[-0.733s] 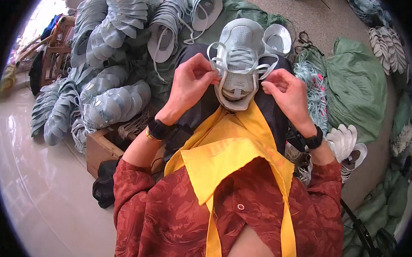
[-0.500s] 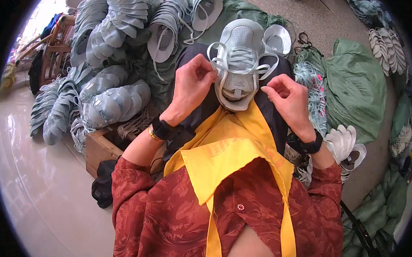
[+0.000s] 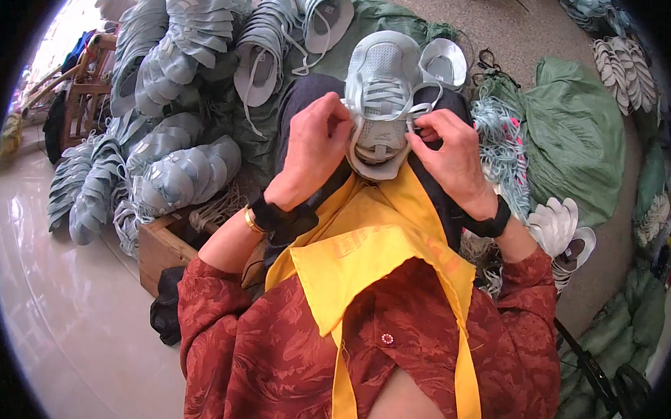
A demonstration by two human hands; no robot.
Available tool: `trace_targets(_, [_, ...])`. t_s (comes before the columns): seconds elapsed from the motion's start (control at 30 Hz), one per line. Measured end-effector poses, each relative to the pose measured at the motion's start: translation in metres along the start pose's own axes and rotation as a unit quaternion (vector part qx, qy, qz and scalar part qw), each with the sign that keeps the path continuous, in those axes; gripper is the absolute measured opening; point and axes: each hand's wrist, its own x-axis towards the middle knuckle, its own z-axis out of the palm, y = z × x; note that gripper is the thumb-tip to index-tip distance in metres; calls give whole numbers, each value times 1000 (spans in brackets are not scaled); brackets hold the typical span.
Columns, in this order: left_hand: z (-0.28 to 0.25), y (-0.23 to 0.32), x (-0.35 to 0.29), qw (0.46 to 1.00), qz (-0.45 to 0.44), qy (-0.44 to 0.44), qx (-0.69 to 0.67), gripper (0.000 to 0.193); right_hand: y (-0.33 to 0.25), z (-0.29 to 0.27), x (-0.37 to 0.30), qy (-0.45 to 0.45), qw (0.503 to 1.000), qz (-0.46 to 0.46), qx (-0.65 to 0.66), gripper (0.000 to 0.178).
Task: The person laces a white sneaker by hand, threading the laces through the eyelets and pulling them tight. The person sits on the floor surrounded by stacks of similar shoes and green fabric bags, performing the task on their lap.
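Observation:
A pale grey-blue sneaker upper (image 3: 380,61) rests on my lap, its toe pointing away from me. White shoelaces (image 3: 384,95) cross its front, with a loop reaching over the right side. At the left edge of the upper, the fingers of my left hand (image 3: 311,142) are pinched on the lace. My right hand (image 3: 454,158) pinches the lace at the right edge, beside the opening. The fingertips of both hands partly cover what they grip.
Stacks of nested grey-blue uppers (image 3: 188,171) lie at left, beside a wooden box (image 3: 165,251). Another upper (image 3: 443,64) sits behind my right knee. To the right are a bundle of pale laces (image 3: 499,139), a green sack (image 3: 576,139) and white uppers (image 3: 555,228).
My right hand has moved left and in against the upper, taking hold of the lace. My left hand stays close to the left edge. The lace loops above the upper are smaller.

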Motion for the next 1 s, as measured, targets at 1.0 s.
trace_targets(1.0, [10,2,-10,995,64,37,64,16,-12,6,4,-44,944,-170,-279,16])
